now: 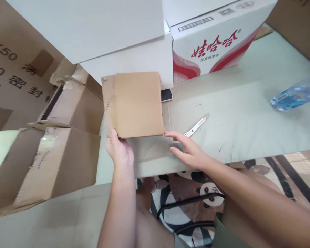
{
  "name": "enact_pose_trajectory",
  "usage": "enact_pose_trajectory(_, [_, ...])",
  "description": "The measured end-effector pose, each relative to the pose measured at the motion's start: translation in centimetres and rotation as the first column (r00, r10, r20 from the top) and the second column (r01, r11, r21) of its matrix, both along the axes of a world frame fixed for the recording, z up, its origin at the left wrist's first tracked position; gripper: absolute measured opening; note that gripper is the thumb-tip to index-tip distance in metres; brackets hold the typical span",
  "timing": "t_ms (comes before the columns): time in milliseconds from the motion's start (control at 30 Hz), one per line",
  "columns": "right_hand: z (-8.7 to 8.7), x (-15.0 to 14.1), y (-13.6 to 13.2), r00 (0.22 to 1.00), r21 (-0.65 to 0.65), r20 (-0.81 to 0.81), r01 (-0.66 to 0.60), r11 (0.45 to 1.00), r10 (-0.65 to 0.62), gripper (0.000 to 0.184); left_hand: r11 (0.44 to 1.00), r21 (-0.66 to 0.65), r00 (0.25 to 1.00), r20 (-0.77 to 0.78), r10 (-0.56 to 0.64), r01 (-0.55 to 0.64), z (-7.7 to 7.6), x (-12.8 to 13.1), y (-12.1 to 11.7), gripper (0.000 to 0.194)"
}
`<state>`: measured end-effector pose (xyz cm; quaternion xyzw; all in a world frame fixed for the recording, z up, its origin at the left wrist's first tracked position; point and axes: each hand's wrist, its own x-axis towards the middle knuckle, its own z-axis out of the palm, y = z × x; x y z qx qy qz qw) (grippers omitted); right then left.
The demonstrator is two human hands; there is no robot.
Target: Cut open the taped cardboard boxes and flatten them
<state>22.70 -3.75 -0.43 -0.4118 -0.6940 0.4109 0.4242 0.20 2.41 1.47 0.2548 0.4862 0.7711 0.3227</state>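
A small brown cardboard box is tilted up above the pale tabletop. My left hand grips its lower left corner, with the thumb on the front and the other fingers hidden beneath. Beside the lower right corner, my right hand has its fingers apart and holds nothing. Its index fingertip is close to that corner; I cannot tell whether they touch. Just beyond the right hand lies a white box cutter. Part of a phone shows behind the box's right edge.
White cartons, one with red lettering, stand along the back. Large open brown cartons crowd the left side. A clear plastic bottle lies at the right of the table. Panda-patterned fabric shows below the front edge.
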Motion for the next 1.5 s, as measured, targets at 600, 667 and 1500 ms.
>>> enact_pose_trajectory(600, [0.2, 0.3, 0.7, 0.981, 0.076, 0.050, 0.183, 0.980, -0.187, 0.027, 0.966, -0.135, 0.970, 0.133, -0.205, 0.222, 1.6, -0.4, -0.8, 0.033])
enact_pose_trajectory(667, [0.1, 0.2, 0.7, 0.988, 0.098, 0.086, 0.123, 0.988, -0.131, 0.026, 0.953, -0.183, 0.963, 0.164, -0.214, 0.243, 1.6, -0.7, -0.9, 0.033])
enact_pose_trajectory(1500, [0.1, 1.1, 1.3, 0.802, 0.258, 0.453, 0.300, 0.918, -0.390, 0.026, 0.960, -0.213, 0.943, 0.314, -0.108, 0.181, -0.1, -2.1, -0.4, 0.020])
